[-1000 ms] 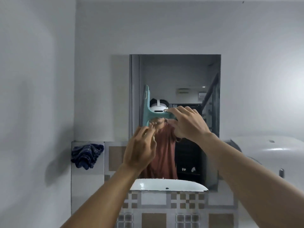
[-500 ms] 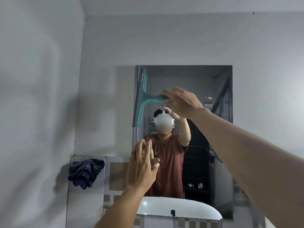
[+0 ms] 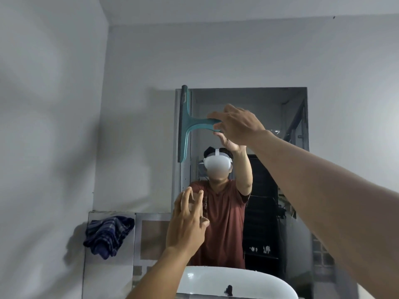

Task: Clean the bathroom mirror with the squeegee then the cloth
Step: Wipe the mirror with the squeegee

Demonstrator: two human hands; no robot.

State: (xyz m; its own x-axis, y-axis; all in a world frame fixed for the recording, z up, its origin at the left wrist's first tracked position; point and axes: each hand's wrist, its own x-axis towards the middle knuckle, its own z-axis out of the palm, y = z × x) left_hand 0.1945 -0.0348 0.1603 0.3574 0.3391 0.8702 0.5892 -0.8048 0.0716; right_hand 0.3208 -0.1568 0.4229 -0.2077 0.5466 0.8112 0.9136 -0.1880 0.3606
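Head view: the right hand [image 3: 237, 126] grips the handle of a teal plastic squeegee [image 3: 185, 124], its long blade upright against the left edge of the rectangular wall mirror [image 3: 259, 104], handle pointing right, its end hidden by fingers. The left hand [image 3: 186, 225] hovers released, fingers spread. A blue checked cloth [image 3: 108, 235] hangs left.

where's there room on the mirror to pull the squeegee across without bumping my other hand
The upper mirror is bare glass from the squeegee, blade upright at the left edge in the right hand, to the right edge. Lower left is crowded: the open left hand hovers there above the sink. The cloth hangs clear on the tiled ledge.
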